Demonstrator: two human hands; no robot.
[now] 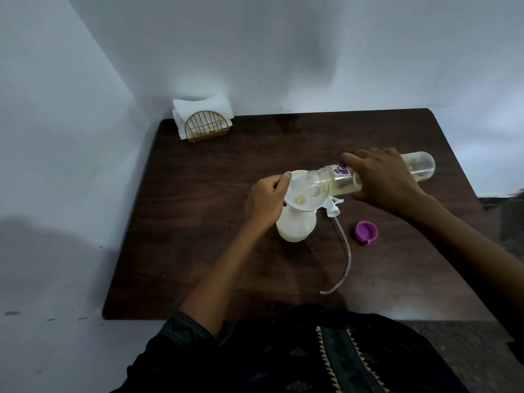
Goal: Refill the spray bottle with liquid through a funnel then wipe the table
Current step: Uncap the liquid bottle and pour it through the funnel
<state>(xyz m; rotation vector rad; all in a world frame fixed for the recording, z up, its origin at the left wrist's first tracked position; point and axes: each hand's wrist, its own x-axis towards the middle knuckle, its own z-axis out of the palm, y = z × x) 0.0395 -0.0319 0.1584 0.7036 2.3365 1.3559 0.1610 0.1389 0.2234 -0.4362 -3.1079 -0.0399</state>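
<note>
Clothing: dark patterned fabric [326, 355] is seen at the lower edge, nearest the camera, against the near edge of the desk [198, 251].
Left hand [265, 204]: curled at the left rim of the funnel, which is pinched between thumb and fingers and held in place.
Funnel [297, 205]: white, seated in the neck of the spray bottle; a small amount of pale liquid is visible at its centre.
Spray bottle [295, 226]: white, upright on the desk, with its head removed.
Right hand [382, 180]: wrapped around the middle of the clear bottle.
Clear bottle [329, 181]: tipped nearly level, its open mouth held over the funnel's bowl; a purple label is carried.
Spray head [334, 207]: laid on the desk just right of the funnel, its dip tube curving toward the near edge.
Purple cap [366, 230]: lying on the desk, right of the tube.
Napkin holder [205, 126]: gold wire, filled with white napkins, placed at the far left corner.
</note>
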